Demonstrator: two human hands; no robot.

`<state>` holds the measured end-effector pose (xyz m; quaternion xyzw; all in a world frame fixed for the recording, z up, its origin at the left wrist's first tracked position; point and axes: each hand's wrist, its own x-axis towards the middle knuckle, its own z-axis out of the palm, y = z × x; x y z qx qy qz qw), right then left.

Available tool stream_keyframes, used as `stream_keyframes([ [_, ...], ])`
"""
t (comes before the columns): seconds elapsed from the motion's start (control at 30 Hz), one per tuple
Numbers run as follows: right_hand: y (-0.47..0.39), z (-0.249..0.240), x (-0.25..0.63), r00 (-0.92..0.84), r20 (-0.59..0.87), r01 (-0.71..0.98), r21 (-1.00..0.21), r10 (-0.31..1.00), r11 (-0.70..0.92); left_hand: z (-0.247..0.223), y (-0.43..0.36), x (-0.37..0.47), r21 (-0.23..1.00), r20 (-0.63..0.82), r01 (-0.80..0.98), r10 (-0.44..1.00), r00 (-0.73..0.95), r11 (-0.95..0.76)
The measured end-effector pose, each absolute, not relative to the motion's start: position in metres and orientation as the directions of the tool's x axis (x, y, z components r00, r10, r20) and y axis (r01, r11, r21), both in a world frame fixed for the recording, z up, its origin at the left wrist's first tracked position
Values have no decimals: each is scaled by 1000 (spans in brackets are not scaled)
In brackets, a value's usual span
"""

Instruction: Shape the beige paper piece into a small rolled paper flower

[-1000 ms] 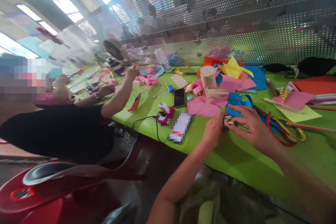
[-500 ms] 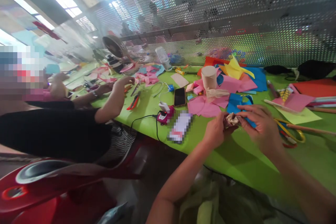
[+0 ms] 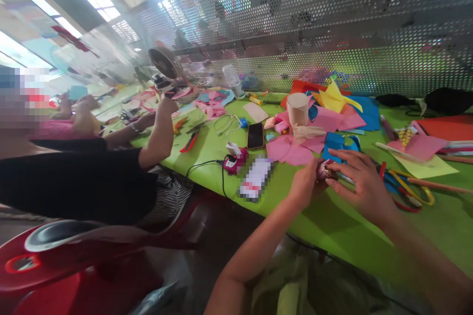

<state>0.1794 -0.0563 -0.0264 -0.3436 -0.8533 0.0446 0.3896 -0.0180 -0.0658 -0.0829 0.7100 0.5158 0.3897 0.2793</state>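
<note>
My left hand (image 3: 305, 184) is closed around a small crumpled bundle (image 3: 323, 171), pinkish with cream parts, that looks like paper. From the other side, my right hand (image 3: 364, 179) reaches over it, its thumb and fingertips at the bundle's right side. Something pale and narrow shows between the right fingers; I cannot make out what it is. Just beyond the hands lies blue paper (image 3: 340, 142). Scissors with yellow and red handles (image 3: 414, 192) rest beside my right hand, next to a wooden stick (image 3: 443, 185).
A cream paper roll (image 3: 297, 110) stands among pink sheets (image 3: 288, 150). Left of them are a dark phone (image 3: 255, 136), a lit phone (image 3: 255, 178) and a magenta socket block (image 3: 234, 160) with cables. A co-worker (image 3: 81, 177) sits at left, near red-handled pliers (image 3: 189, 141). Perforated metal (image 3: 332, 24) borders the table.
The bundle has turned in my hands, showing more pink and less cream. My right fingers have stretched over it. The co-worker's near hand has lifted and drawn back from the table.
</note>
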Motion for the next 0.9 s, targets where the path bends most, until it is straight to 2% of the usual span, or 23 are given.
stream_keyframes([
  [0.17,-53,-30,179,-460,618,536,-378,637,754,-84,-66,-18,796,277,501,940,198,-340],
  [0.33,-51,-31,180,-381,662,549,-400,646,734,-78,-64,-12,833,261,477,959,109,-281],
  [0.43,-52,-30,180,-348,701,570,-369,623,734,-76,-64,-10,839,234,489,970,67,-237],
  [0.57,-54,-29,178,-384,706,592,-307,595,745,-77,-64,-11,834,237,492,968,86,-248],
  [0.9,-53,-37,176,-474,621,548,-346,624,761,-84,-64,-18,789,201,563,970,139,-244],
])
